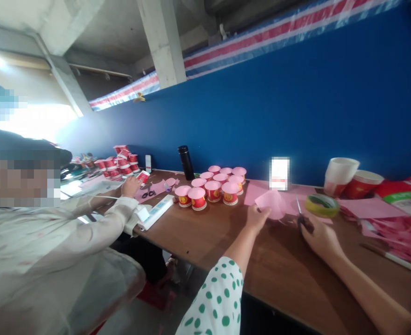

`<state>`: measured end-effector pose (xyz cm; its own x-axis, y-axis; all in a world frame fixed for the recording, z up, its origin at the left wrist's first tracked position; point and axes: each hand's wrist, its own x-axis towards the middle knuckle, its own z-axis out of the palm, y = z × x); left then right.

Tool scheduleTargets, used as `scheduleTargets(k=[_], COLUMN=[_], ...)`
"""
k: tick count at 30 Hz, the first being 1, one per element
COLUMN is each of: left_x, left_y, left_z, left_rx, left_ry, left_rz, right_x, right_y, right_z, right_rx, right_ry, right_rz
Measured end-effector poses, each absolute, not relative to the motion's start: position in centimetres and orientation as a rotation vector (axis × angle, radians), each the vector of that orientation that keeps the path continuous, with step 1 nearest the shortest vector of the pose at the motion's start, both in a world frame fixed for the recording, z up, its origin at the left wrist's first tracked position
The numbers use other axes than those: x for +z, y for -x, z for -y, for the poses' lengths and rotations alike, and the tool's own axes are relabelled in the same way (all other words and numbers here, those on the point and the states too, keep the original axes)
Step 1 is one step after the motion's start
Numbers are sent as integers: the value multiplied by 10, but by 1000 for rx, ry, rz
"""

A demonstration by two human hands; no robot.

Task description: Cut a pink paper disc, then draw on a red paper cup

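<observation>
Between thumb and fingers, my left hand (257, 218) grips a pink sheet of paper (272, 204), partly cut to a rounded shape. My right hand (319, 235) is closed on scissors (300, 211), whose blade points up and away, a little right of the paper and apart from it. More pink paper (296, 197) lies flat on the table behind both hands. A roll of yellow-green tape (322, 205) rests just beyond my right hand. Left of my left hand stand several red paper cups (199, 200) topped with pink paper discs.
A power strip (156, 212) lies near the table's front edge, beside a co-worker's sleeve (115, 214). A black bottle (185, 163) stands by the blue partition (313, 102). White cups (340, 174) and pink paper scraps (397, 237) are at the right.
</observation>
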<state>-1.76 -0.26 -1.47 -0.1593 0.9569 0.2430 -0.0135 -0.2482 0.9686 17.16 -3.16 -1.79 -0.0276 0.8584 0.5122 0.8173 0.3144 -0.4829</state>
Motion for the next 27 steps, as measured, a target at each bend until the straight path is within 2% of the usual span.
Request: scheduleTargets(k=[27], left_x=[-14], left_y=[18], left_z=[3], left_rx=[1528], left_ry=[-1191], left_rz=[-1099], right_x=[-17], right_y=[-170], right_z=[31], right_rx=[216], right_ry=[1418], right_rz=[1828])
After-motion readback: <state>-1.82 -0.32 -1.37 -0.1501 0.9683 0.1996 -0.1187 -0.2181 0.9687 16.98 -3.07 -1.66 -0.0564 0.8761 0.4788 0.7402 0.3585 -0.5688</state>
